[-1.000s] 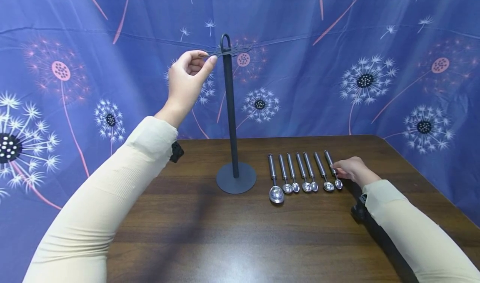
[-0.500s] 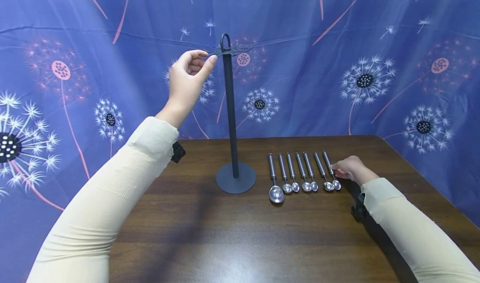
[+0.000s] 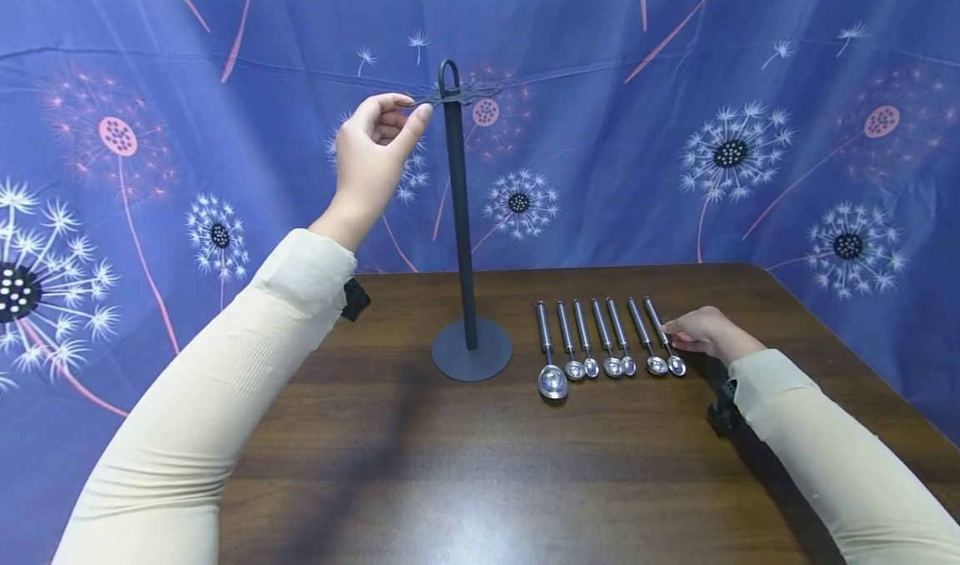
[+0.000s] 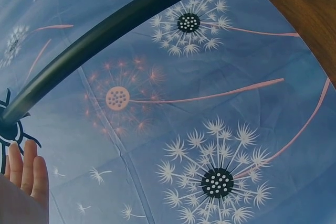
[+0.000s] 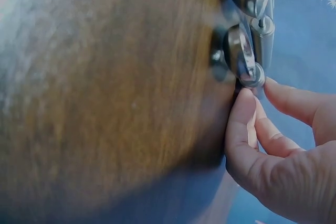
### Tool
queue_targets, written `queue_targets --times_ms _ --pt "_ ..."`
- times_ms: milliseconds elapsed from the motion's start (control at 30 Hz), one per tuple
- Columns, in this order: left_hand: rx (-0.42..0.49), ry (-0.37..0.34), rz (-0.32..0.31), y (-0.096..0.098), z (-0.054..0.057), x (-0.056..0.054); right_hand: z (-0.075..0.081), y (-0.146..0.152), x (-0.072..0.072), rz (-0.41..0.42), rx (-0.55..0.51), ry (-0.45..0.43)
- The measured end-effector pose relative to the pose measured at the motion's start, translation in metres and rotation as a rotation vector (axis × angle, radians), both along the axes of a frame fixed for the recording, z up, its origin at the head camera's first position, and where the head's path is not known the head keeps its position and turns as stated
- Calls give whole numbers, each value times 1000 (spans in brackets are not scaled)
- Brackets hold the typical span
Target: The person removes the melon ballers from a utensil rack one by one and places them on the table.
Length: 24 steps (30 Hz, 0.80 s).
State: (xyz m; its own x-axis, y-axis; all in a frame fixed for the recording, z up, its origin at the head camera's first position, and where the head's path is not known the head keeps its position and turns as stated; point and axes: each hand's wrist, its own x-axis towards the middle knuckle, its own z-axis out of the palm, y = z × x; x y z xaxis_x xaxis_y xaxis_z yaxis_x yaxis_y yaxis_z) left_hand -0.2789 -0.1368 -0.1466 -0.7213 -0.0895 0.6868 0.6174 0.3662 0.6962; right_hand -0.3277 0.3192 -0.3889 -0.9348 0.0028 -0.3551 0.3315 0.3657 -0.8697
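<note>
A dark metal stand (image 3: 461, 223) rises from a round base, with a loop and a ring of hooks (image 3: 461, 94) at its top. My left hand (image 3: 371, 157) is raised beside it, pinching one hook between thumb and fingers; in the left wrist view several fingers (image 4: 29, 171) show below the hooks. On the table my right hand (image 3: 708, 332) pinches the handle of the rightmost small steel scoop (image 3: 663, 327). In the right wrist view thumb and fingertips close on it just below the scoop's bowl (image 5: 240, 53). The scoop lies slanted beside its neighbour (image 3: 647, 336).
Several more steel scoops lie in a row, handles pointing away; the leftmost large scoop (image 3: 552, 382) has the biggest bowl. A brown wooden table (image 3: 450, 465) lies beneath, and a blue dandelion-print cloth (image 3: 615, 132) hangs behind. The table's right edge runs beyond my right arm.
The handle end of the rightmost scoop has shifted slightly left, towards its neighbour, under my right fingers. My left hand keeps its place at the hook. The head view has tipped slightly.
</note>
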Motion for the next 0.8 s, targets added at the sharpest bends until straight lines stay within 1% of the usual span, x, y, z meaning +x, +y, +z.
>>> queue_targets --times_ms 300,467,633,733,800 --pt "-13 -4 3 0 1 2 2 0 3 26 -61 2" --pt "-40 -17 14 0 4 4 1 -1 4 -7 -95 -3" --pt "-71 -31 44 0 5 6 1 -6 5 -39 -71 18" --pt "-78 -51 41 1 5 7 1 -6 6 -67 -75 15" --pt "-76 -61 34 1 5 8 2 -5 6 -92 -101 5"
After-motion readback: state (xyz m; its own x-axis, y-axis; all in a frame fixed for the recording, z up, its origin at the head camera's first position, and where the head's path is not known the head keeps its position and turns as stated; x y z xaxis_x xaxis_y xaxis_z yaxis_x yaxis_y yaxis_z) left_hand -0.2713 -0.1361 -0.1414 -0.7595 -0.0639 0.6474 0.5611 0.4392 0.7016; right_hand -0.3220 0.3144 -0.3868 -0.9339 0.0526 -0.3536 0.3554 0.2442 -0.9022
